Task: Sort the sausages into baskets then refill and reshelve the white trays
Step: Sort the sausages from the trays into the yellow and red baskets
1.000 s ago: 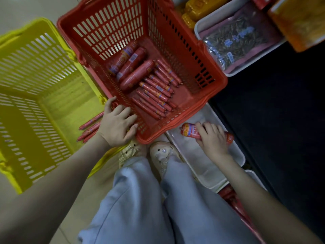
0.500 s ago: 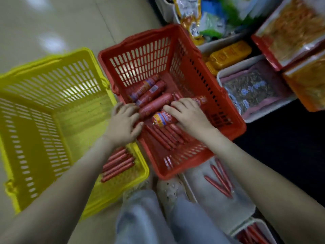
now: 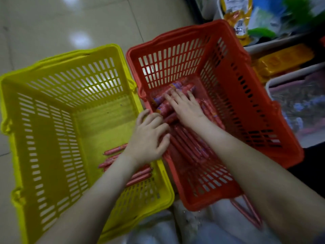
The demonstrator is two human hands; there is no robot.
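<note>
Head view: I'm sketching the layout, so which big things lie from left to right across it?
From the left: yellow basket → red basket → white tray at the right edge.

floor (image 3: 52, 18): pale glossy tiles, light glare | yellow packs (image 3: 284, 60): stacked, right side | seed bag (image 3: 302, 103): pink-edged, blurred, right edge | snack packets (image 3: 237, 20): yellow, blue, green, top right
</note>
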